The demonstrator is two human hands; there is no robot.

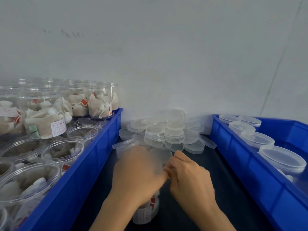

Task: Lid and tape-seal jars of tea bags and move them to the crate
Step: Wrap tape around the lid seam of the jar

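A clear jar of tea bags (146,212) stands on the dark table between two blue crates. My left hand (138,175) wraps over its top and grips it; the image is blurred there, and a clear lid (159,161) seems to sit on the jar. My right hand (188,175) is at the jar's right side with fingers curled, pinching something thin at the lid's rim that I cannot make out. The left blue crate (93,157) holds several open jars of tea bags (45,120). The right blue crate (246,165) holds several lidded jars (281,159).
A heap of loose clear lids (173,134) lies at the back of the table against the white wall. One lid (125,144) sits tilted just behind my left hand. Dark table surface (208,164) shows between the crates.
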